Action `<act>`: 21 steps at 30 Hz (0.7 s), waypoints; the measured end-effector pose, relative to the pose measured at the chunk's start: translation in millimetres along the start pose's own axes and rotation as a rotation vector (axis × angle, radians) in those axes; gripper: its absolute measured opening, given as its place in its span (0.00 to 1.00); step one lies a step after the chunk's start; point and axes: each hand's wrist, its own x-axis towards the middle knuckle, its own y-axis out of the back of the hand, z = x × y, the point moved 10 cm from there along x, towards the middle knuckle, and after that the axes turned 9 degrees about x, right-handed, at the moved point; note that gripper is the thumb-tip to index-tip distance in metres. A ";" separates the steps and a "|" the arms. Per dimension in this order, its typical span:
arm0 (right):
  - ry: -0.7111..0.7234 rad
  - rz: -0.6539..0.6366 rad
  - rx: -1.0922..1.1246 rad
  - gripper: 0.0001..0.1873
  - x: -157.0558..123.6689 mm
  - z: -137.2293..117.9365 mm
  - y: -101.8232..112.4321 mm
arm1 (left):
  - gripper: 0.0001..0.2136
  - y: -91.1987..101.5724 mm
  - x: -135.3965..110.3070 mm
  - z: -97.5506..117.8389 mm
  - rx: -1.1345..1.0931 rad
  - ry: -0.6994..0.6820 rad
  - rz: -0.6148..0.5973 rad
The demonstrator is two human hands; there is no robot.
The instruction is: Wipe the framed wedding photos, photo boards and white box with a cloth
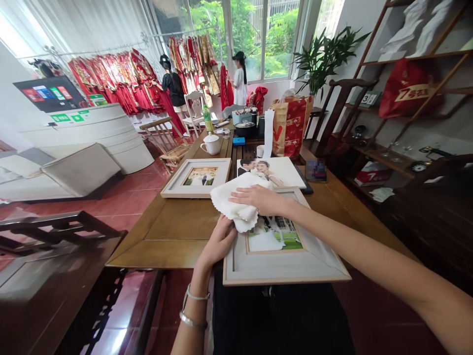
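A large pale wooden picture frame (281, 264) holding a wedding photo lies at the near edge of the wooden table (173, 231). A white cloth (236, 202) rests on the frame's glass. My right hand (260, 198) lies flat on the cloth, fingers stretched out and pressing it down. My left hand (219, 242) grips the frame's left edge, fingers curled round it just under the cloth. A second, smaller framed photo (196, 177) lies to the left, and an unframed photo print (275, 171) lies behind the big frame.
A white teapot (211, 143), a green bottle (207, 120), a dark bowl (245, 128) and a red gift bag (291, 125) stand further along the table. Dark wooden chairs sit at left. Shelves line the right wall. Two people stand by racks of red garments at the back.
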 end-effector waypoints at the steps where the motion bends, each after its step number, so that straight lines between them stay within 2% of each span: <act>1: -0.018 0.005 -0.007 0.35 -0.4 0.3 -0.7 | 0.17 0.5 0.1 0.7 -0.001 0.000 0.002; 3: -0.064 0.026 -0.041 0.34 -7.6 0.4 1.1 | 0.14 1.7 0.6 2.3 -0.003 0.001 0.002; 6: -0.146 0.045 -0.110 0.34 -32.6 6.1 6.1 | 0.10 1.4 1.5 6.4 -0.008 -0.013 -0.021; 10: -0.283 0.041 -0.147 0.36 -85.8 32.1 9.9 | 0.10 1.2 2.7 11.6 -0.017 -0.038 -0.039; 14: -0.407 0.097 -0.076 0.43 -139.9 52.2 15.8 | 0.12 0.3 3.3 11.4 -0.018 -0.035 -0.042; 17: -0.412 0.098 -0.001 0.46 -164.0 39.5 13.9 | 0.12 0.8 3.3 11.2 -0.012 -0.028 -0.031; 21: -0.431 0.091 0.104 0.48 -188.5 4.0 9.8 | 0.12 2.6 3.6 12.7 0.012 -0.022 -0.009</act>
